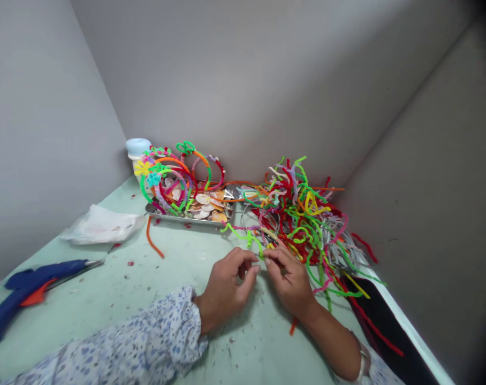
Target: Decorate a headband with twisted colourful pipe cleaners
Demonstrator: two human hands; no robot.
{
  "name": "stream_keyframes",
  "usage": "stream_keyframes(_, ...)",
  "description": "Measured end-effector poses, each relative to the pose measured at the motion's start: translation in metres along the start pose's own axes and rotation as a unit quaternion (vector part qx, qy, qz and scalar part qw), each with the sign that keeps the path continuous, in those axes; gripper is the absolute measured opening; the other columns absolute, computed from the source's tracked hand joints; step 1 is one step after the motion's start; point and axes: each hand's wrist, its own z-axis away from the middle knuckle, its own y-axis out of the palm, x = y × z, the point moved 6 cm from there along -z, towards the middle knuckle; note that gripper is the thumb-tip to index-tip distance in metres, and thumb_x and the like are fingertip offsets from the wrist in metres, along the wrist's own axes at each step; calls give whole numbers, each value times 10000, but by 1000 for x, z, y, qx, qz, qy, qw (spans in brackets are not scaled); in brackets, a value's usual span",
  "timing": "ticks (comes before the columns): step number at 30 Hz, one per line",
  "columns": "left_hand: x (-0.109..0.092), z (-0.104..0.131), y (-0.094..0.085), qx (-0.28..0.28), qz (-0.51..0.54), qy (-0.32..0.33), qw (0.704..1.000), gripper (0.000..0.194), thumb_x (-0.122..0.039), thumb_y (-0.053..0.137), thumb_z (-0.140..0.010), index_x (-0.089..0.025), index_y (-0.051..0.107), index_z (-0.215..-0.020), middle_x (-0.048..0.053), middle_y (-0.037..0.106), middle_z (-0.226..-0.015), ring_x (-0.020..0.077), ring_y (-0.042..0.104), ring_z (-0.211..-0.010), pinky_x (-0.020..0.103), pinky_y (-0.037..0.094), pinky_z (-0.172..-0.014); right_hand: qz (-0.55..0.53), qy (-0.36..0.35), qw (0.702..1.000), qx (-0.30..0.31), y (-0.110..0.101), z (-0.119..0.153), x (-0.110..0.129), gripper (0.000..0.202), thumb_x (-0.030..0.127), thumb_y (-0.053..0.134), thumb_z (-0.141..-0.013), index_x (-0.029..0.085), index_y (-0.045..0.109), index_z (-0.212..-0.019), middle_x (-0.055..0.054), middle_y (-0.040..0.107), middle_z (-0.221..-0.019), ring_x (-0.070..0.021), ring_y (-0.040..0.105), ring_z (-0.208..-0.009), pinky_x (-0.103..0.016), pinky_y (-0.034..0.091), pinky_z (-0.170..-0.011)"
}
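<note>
A bright green pipe cleaner (pixel 249 239), bent and twisted, rises from between my fingertips. My left hand (pixel 229 280) curls its thumb and index finger together at the lower end of it. Facing it from the other side, my right hand (pixel 290 278) pinches the same end, its fingertips almost touching those of the left. The exact contact is small and partly covered by the fingers. Just behind my right hand lies a tangled heap of pipe cleaners (pixel 303 214) in many colours.
A metal tray (pixel 187 218) with shell-like pieces holds several pipe-cleaner hoops (pixel 174 182). A white jar with a blue lid (pixel 138 145) stands behind. At left lie a plastic bag (pixel 102 224) and a blue glue gun (pixel 34 283). A dark flat object (pixel 387 315) sits at right, by the wall.
</note>
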Motion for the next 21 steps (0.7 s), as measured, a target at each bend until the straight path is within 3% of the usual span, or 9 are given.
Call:
stream_keyframes(3,22,-3,10,37,45,-101,993,140,-292,515,-842,-175,592,-846,-6,557,-673,115,481,-594,236,382,-570,-2,-5,1000,1,0,0,0,163,156,501,-848,224,610,-948,-37,639,-890,-192,586,-864,-327,446,-781)
stream_keyframes(5,36,-4,11,26,83,-165,982,177,-319,558,-810,-170,603,-895,-13,558,-661,117,488,-592,230,380,-556,-8,-10,1000,9,2,0,1,158,154,502,-846,220,614,-937,-34,636,-870,-186,584,-835,-328,446,-780)
stream_keyframes(7,43,-6,13,28,126,-190,973,218,-309,563,-803,-164,618,-956,1,593,-707,123,510,-629,232,398,-584,-12,-11,1000,17,4,0,2,152,155,503,-845,213,619,-925,-31,628,-845,-180,578,-807,-329,443,-784)
stream_keyframes(13,40,-7,10,23,141,-169,975,204,-247,570,-789,-163,664,-949,51,655,-902,167,565,-807,272,429,-746,-23,5,999,34,5,-1,2,129,172,508,-851,194,625,-902,-34,606,-811,-173,567,-774,-298,440,-718)
stream_keyframes(21,33,-10,8,22,112,-116,987,137,-191,536,-803,-189,666,-845,21,652,-841,166,554,-834,270,397,-792,-14,11,998,54,8,0,1,122,177,499,-853,185,621,-859,-34,595,-785,-172,561,-751,-296,426,-694)
